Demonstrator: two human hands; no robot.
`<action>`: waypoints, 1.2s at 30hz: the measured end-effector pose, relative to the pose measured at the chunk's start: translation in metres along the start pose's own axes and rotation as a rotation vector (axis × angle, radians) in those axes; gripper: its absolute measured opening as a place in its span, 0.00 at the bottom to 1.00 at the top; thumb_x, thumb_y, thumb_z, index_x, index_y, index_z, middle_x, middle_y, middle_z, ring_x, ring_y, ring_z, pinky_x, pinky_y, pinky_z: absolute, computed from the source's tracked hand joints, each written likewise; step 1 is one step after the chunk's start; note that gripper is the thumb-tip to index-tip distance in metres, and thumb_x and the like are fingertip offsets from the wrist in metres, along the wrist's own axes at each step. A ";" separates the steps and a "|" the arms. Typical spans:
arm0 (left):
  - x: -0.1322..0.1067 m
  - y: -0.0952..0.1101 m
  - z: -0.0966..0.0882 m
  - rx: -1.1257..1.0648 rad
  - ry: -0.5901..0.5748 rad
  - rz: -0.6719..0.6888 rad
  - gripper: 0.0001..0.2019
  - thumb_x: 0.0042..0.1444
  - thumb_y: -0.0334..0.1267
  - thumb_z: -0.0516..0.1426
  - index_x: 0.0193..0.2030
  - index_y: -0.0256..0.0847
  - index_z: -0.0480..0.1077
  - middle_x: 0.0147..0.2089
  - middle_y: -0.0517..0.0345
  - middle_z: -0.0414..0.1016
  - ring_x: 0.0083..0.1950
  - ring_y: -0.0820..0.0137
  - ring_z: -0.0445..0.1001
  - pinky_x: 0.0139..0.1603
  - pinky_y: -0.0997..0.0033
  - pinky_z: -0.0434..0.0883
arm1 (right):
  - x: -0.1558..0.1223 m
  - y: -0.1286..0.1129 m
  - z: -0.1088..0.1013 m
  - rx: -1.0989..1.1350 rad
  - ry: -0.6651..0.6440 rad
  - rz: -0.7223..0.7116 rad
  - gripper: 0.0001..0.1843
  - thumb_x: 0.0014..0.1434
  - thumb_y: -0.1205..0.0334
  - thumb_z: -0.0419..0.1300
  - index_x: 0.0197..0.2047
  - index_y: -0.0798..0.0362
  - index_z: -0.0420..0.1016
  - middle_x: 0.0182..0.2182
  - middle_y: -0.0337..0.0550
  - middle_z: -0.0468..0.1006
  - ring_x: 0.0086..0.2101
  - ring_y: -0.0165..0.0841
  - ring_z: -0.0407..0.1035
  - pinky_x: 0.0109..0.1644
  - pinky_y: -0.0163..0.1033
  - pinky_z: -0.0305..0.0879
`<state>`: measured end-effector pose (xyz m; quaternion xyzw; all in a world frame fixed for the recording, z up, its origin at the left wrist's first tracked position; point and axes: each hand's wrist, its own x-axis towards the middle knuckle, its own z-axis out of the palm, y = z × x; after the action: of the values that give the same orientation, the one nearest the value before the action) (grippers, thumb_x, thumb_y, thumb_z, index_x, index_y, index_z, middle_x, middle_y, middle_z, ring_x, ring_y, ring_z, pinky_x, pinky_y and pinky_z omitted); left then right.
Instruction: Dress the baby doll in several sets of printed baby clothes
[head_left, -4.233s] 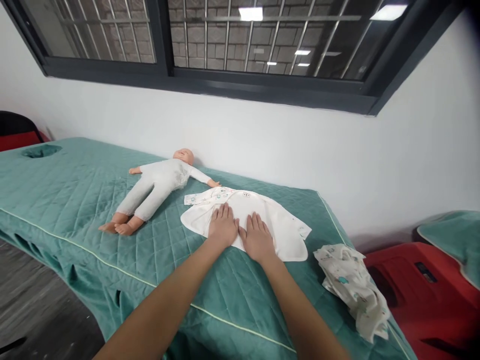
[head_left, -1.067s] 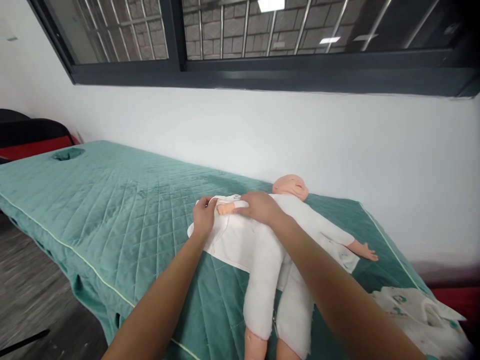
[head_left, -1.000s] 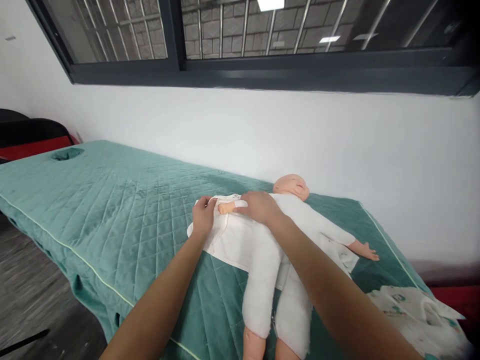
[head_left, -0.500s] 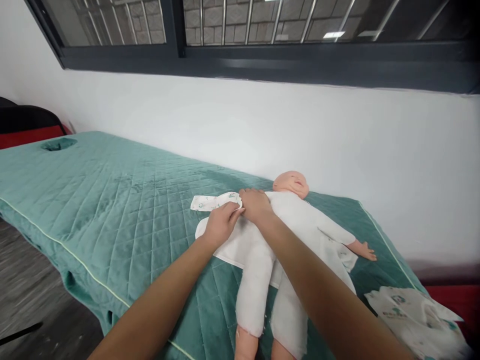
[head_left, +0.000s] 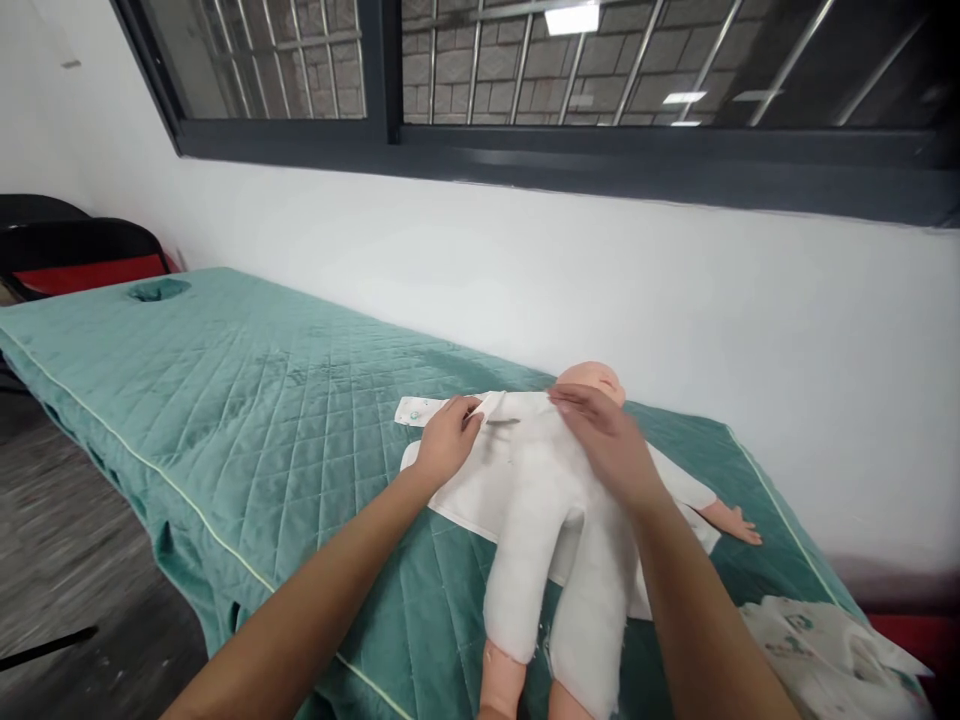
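A baby doll with a white cloth body lies on its back on the green bed, its head toward the wall. Beneath it is spread a white baby shirt, whose printed sleeve covers the end of the doll's arm at picture left. My left hand is closed, pinching the sleeve's upper edge between thumb and fingers. Over the doll's chest and shoulder, my right hand has its fingers stretched out, close to the neck. The doll's other arm reaches out to the right, its hand bare.
A quilted green cover drapes the bed, with a face hole at the far left. Crumpled printed cloth lies at the near right corner. Black-and-red chairs stand at the left. A white wall and barred window run behind.
My right hand has left the sleeve edge and moved right to the doll's chest and shoulder. The left hand still pinches the sleeve. The view has tilted up a little.
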<state>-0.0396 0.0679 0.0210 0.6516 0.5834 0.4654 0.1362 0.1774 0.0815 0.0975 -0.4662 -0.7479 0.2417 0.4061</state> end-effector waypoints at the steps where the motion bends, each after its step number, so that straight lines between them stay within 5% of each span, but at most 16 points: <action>1: 0.004 0.002 0.002 0.028 -0.013 -0.035 0.13 0.64 0.40 0.52 0.52 0.41 0.70 0.47 0.52 0.76 0.47 0.65 0.73 0.49 0.66 0.69 | -0.005 0.007 -0.009 0.048 0.120 0.033 0.19 0.62 0.49 0.55 0.51 0.49 0.72 0.50 0.46 0.78 0.49 0.39 0.73 0.57 0.46 0.66; 3: 0.015 0.009 0.007 0.124 -0.058 -0.119 0.17 0.62 0.43 0.55 0.56 0.41 0.68 0.49 0.50 0.76 0.47 0.63 0.74 0.49 0.64 0.69 | -0.015 0.024 -0.024 -0.017 0.324 0.144 0.19 0.61 0.50 0.54 0.50 0.51 0.72 0.44 0.49 0.80 0.43 0.41 0.75 0.52 0.48 0.69; 5: 0.026 0.017 0.013 0.250 -0.122 -0.170 0.18 0.61 0.45 0.55 0.54 0.40 0.71 0.48 0.48 0.77 0.47 0.60 0.75 0.47 0.63 0.70 | -0.023 0.042 -0.035 -0.244 0.367 0.283 0.21 0.61 0.51 0.52 0.52 0.53 0.71 0.41 0.52 0.80 0.42 0.45 0.75 0.51 0.52 0.68; 8: 0.039 0.028 0.023 0.355 -0.175 -0.169 0.12 0.61 0.43 0.55 0.44 0.38 0.75 0.45 0.43 0.78 0.47 0.57 0.76 0.47 0.62 0.69 | -0.035 0.061 -0.045 -0.551 0.200 0.485 0.27 0.63 0.48 0.47 0.59 0.56 0.68 0.40 0.59 0.80 0.44 0.53 0.74 0.50 0.56 0.66; 12: 0.048 0.036 0.032 0.337 -0.137 -0.160 0.14 0.64 0.38 0.50 0.41 0.37 0.76 0.43 0.42 0.78 0.46 0.56 0.76 0.47 0.61 0.69 | -0.042 0.069 -0.049 -0.601 0.066 0.583 0.31 0.65 0.46 0.42 0.62 0.54 0.65 0.44 0.62 0.79 0.45 0.55 0.75 0.51 0.58 0.66; 15: 0.052 0.040 0.035 0.282 -0.094 -0.122 0.16 0.66 0.38 0.48 0.45 0.40 0.76 0.47 0.44 0.77 0.49 0.59 0.76 0.50 0.62 0.69 | -0.041 0.075 -0.045 -0.464 0.102 0.563 0.31 0.65 0.46 0.44 0.65 0.53 0.64 0.50 0.60 0.77 0.50 0.53 0.73 0.56 0.57 0.64; 22: 0.061 0.057 0.045 0.146 -0.065 -0.046 0.16 0.67 0.37 0.48 0.48 0.39 0.76 0.49 0.46 0.79 0.52 0.61 0.75 0.53 0.65 0.68 | -0.041 0.099 -0.029 0.263 0.169 0.532 0.43 0.59 0.37 0.55 0.71 0.49 0.53 0.66 0.49 0.62 0.62 0.41 0.63 0.64 0.45 0.63; 32: 0.075 0.070 0.035 0.162 -0.180 -0.045 0.14 0.64 0.37 0.51 0.46 0.40 0.77 0.47 0.48 0.80 0.49 0.61 0.76 0.50 0.65 0.69 | -0.040 0.061 -0.009 0.757 0.083 0.559 0.41 0.58 0.47 0.61 0.71 0.45 0.53 0.63 0.43 0.69 0.59 0.38 0.67 0.62 0.41 0.66; 36: 0.053 0.087 0.018 0.329 -0.233 0.089 0.15 0.64 0.36 0.49 0.52 0.40 0.73 0.48 0.48 0.79 0.50 0.59 0.75 0.51 0.61 0.69 | -0.041 0.062 -0.002 0.801 0.054 0.579 0.42 0.55 0.51 0.65 0.70 0.40 0.54 0.60 0.38 0.72 0.56 0.36 0.70 0.60 0.39 0.68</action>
<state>0.0233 0.0970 0.0974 0.7397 0.6022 0.2909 0.0740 0.2199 0.0729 0.0372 -0.4682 -0.4252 0.6010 0.4886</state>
